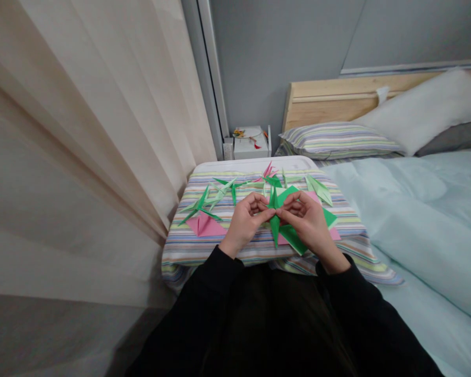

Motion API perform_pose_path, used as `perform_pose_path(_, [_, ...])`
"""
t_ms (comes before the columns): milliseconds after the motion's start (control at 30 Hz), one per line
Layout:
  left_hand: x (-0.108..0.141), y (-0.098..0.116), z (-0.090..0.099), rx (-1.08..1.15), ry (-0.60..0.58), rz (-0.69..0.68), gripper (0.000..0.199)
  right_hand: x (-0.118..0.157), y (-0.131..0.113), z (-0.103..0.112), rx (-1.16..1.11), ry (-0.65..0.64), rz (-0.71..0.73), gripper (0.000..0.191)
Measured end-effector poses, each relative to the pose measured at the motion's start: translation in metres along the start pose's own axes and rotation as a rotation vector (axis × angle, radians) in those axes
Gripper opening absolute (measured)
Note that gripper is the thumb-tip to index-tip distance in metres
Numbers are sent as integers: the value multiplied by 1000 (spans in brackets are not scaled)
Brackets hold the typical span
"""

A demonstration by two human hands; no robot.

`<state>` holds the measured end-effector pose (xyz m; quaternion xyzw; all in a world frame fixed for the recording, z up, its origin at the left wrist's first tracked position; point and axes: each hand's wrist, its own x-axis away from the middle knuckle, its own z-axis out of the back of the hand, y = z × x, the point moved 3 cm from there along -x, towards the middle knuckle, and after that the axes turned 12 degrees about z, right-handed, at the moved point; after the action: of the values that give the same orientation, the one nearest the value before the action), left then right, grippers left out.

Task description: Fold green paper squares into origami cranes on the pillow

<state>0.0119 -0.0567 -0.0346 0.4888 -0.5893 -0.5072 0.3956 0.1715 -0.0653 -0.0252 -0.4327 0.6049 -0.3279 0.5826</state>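
Note:
Between both hands, above the striped cloth (pixel 212 252), is a piece of folded green origami paper (pixel 275 226), its points standing up and down. My left hand (pixel 249 217) pinches its left side with thumb and fingers. From the right, my right hand (pixel 306 217) pinches the same piece, the two thumbs nearly meeting. Under and beside my right hand lie flat green paper (pixel 293 239) and pink paper (pixel 335 233), partly covered. Left of my left hand rest a folded pink paper (pixel 206 225) and a green paper crane (pixel 200 206).
More folded paper pieces lie along the far side, including a pink crane (pixel 269 170) and a pale green piece (pixel 319 189). A curtain (pixel 102 104) hangs at left. A bed with a light blue quilt (pixel 424 209) is at right. A small white cabinet (pixel 251 152) stands behind.

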Motion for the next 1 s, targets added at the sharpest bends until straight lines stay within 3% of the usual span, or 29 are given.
perform_pose_path(100, [-1, 0, 0, 8, -2, -3, 33, 0, -1, -2, -45, 27, -23, 45])
perform_pose_path(300, [0, -1, 0, 33, -4, 16, 35, -1, 0, -5, -64, 33, -13, 40])
perform_pose_path(600, [1, 1, 0, 71, -2, 35, 36, -5, -3, 1, -85, -79, -110, 36])
perform_pose_path(1000, [-1, -1, 1, 24, -14, 37, 36, -1, 3, 1, -73, 2, -208, 39])
